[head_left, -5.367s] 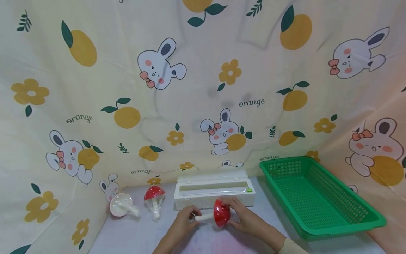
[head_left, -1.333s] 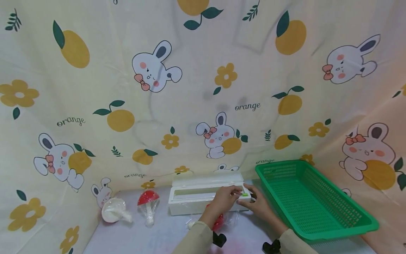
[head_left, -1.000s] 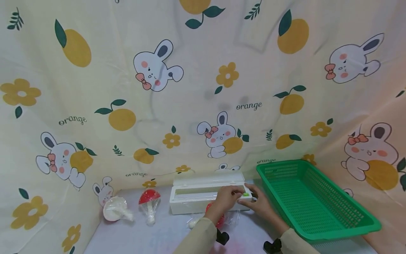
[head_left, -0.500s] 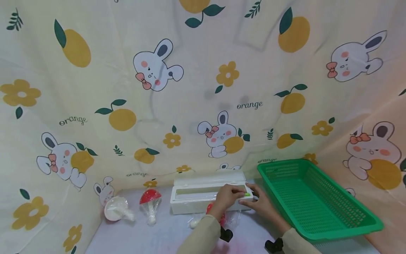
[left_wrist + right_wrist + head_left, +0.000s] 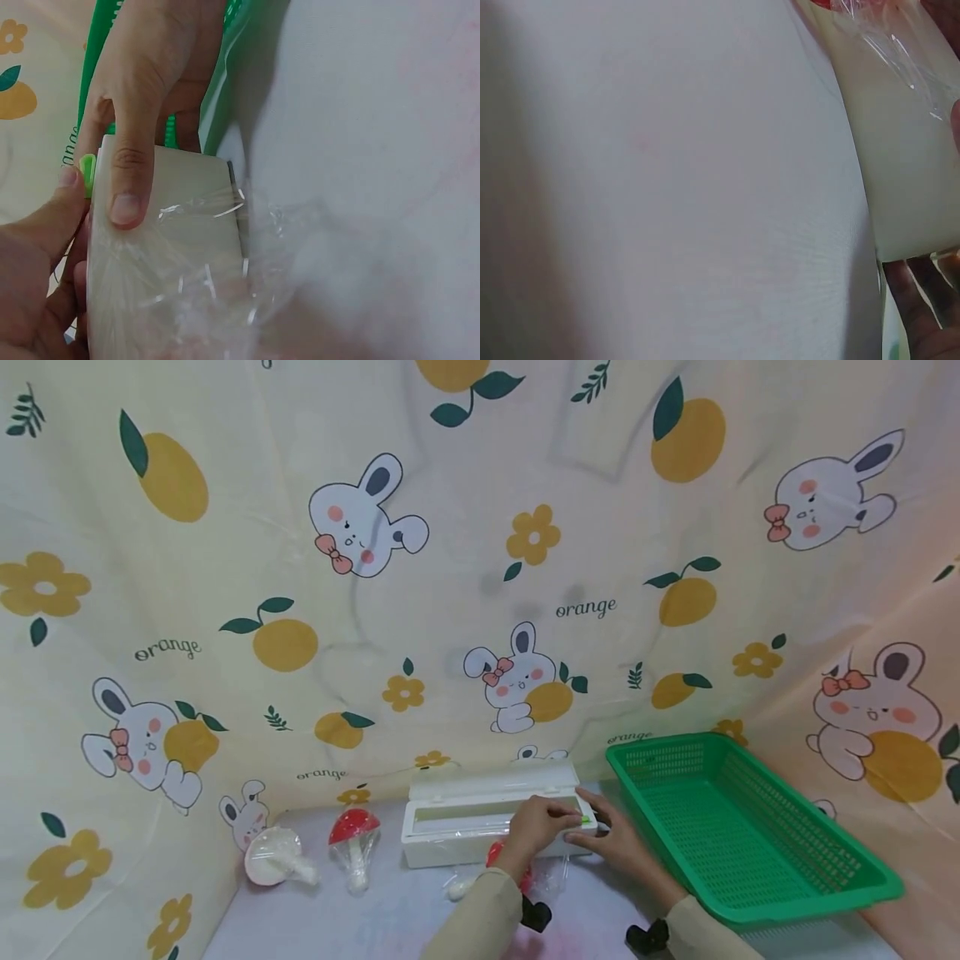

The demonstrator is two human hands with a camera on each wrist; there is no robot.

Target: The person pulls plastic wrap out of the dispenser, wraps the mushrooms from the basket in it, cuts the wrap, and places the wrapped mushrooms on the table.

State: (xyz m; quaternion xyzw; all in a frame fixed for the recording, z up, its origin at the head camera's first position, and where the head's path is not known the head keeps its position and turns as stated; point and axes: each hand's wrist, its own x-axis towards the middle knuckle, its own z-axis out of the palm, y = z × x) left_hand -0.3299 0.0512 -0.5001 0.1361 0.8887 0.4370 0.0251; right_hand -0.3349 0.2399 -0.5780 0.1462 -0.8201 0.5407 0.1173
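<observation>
A white cling film dispenser (image 5: pixel 450 853) with its lid raised stands at the back middle of the table. My left hand (image 5: pixel 534 831) pinches the small green slide cutter (image 5: pixel 88 174) at the dispenser's right end, thumb against it. Around that same end curls my right hand (image 5: pixel 615 839), its thumb (image 5: pixel 129 184) on the front wall and fingers at the far side. Clear film (image 5: pixel 277 232) hangs crumpled down the front. Under my left forearm lies a toy mushroom with a red cap (image 5: pixel 495 852) and white stem (image 5: pixel 459 888), partly hidden.
Two more toy mushrooms in film lie at the left: one red-capped (image 5: pixel 354 828), one showing its pale underside (image 5: pixel 272 858). A green plastic basket (image 5: pixel 813 914) stands at the right. Behind hangs a cloth (image 5: pixel 450 610) printed with rabbits and oranges.
Both hands held the red-capped mushroom several seconds ago; it now lies before the dispenser, and the hands are at the dispenser's right end. Over the last second they barely move.
</observation>
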